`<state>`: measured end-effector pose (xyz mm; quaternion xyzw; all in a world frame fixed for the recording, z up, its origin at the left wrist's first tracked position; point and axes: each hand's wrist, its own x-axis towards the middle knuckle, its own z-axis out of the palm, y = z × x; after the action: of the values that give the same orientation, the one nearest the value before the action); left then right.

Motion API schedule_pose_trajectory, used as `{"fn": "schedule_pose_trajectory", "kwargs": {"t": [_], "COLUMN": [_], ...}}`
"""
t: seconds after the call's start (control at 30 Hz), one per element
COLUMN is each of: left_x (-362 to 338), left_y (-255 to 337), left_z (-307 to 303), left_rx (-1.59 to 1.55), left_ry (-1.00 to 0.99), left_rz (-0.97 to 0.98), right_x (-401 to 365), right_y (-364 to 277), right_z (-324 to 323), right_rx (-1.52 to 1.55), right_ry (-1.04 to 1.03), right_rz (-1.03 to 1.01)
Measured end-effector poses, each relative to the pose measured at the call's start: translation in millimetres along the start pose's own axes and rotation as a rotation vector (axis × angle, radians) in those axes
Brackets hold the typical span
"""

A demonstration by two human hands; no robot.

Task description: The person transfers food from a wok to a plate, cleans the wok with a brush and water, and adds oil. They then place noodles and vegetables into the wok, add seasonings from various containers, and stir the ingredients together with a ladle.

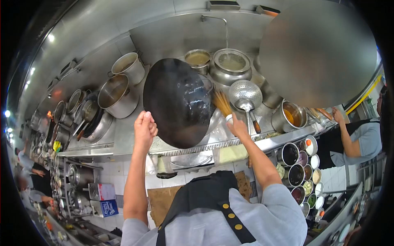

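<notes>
A large black wok [176, 104] is tipped up on edge over the stove, wet and shiny on the face towards me. My left hand [145, 126] is closed at its left edge, fist upright, hiding the part it grips. My right hand [238, 126] is wrapped round a bamboo wok brush [222, 102], whose splayed bristles point up and left beside the wok's right edge. Just right of the brush, a perforated strainer [246, 93] lies on the steel counter with a ladle [245, 105] across it.
Water runs from a tap [214, 18] into a steel pot [230, 76]. Large pots [118, 96] stand at left. A pot of orange liquid [293, 114] and several ingredient bowls [296, 174] are at right. A co-worker's arm [347, 135] reaches in there.
</notes>
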<state>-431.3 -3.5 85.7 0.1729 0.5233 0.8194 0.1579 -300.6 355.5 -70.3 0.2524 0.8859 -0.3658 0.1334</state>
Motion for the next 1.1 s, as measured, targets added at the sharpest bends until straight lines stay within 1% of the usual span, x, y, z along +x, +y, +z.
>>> {"fn": "schedule_pose_trajectory", "kwargs": {"t": [0.03, 0.07, 0.13, 0.2, 0.23, 0.27, 0.33, 0.37, 0.4, 0.43, 0.47, 0.5, 0.53, 0.57, 0.6, 0.63, 0.67, 0.7, 0.73, 0.77, 0.8, 0.87, 0.9, 0.93, 0.97, 1.03, 1.07, 1.1], "left_x": [1, 3, 6, 9, 8, 6, 4, 3, -2, -8, -15, -18, -26, -28, -26, -24, -18, -10, -7, -4, 3, 12, 16, 18, 21, 23, 22, 19], "left_y": [1, 3, 7, 14, 19, 22, 23, 17, 7, -12, -36, -54, -73, -101, -132, -154, -172, -196, -202, -209, -216, -230, -238, -244, -249, -250, -249, -248], "left_z": [0, -1, -1, -5, -11, -18, -40, -49, -57, -67, -76, -80, -63, -63, -68, -63, -65, -69, -59, -51, -47, -47, -47, -48, -48, -46, -42, -40], "left_rx": [-0.004, -0.004, -0.009, -0.016, -0.055, -0.089, -0.206, -0.199, -0.191, -0.189, -0.303, -0.42, -0.396, -0.359, -0.405, -0.397, -0.422, -0.334, -0.37, -0.37, -0.365, -0.32, -0.303, -0.284, -0.265, -0.235, -0.206, -0.205], "left_ry": [-0.012, -0.027, -0.022, -0.006, 0.061, 0.124, 0.19, 0.245, 0.303, 0.298, 0.321, 0.349, 0.385, 0.304, 0.261, 0.203, 0.076, 0.023, 0.026, 0.054, 0.076, 0.057, 0.075, 0.095, 0.096, 0.124, 0.15, 0.156], "left_rz": [-0.018, -0.043, -0.059, -0.068, -0.117, -0.174, -0.139, -0.104, -0.074, -0.076, -0.039, 0.004, -0.014, 0.014, -0.061, -0.058, -0.058, -0.093, -0.206, -0.206, -0.213, -0.238, -0.275, -0.312, -0.299, -0.321, -0.346, -0.345], "right_x": [8, 1, -16, -21, -1, 31, 66, 58, 80, 51, 16, 22, 39, 74, 108, 51, 107, 68, 39, 7, 3, 9, -1, -15, -30, -74, -80, -86], "right_y": [1, -6, -25, -41, -31, -16, 8, -3, 16, -1, -23, -18, -1, 38, 76, 43, 104, 78, 61, 39, 53, 103, 116, 125, 130, 126, 138, 149], "right_z": [-3, 2, 21, 22, 25, 18, -4, -26, -23, -37, -48, -27, 10, 56, 100, 74, 141, 122, 115, 106, 122, 149, 146, 140, 134, 112, 117, 124], "right_rx": [-0.142, -0.138, -0.084, -0.094, -0.051, -0.198, -0.116, -0.086, 0.184, 0.552, 0.916, 0.942, 0.963, 0.634, 0.308, 0.7, 0.323, 0.415, 0.625, 0.829, 0.835, 0.332, 0.334, 0.119, -0.1, -0.141, -0.143, -0.09], "right_ry": [0.258, 0.258, 0.038, -0.336, -0.329, -0.223, 0.24, 0.447, 0.608, 0.559, 0.497, 0.628, 0.75, 0.75, 0.767, 0.113, 0.474, 0.403, 0.339, 0.294, 0.287, 0.358, 0.358, 0.505, 0.646, 0.764, 0.758, 0.745], "right_rz": [0.081, 0.084, -0.354, -0.622, -0.653, -0.485, -0.112, 0.088, 0.103, 0.084, 0.056, -0.082, -0.216, -0.192, -0.169, 0.043, -0.113, 0.064, 0.155, 0.26, 0.272, 0.028, 0.026, -0.092, -0.211, -0.082, -0.086, 0.02]}}
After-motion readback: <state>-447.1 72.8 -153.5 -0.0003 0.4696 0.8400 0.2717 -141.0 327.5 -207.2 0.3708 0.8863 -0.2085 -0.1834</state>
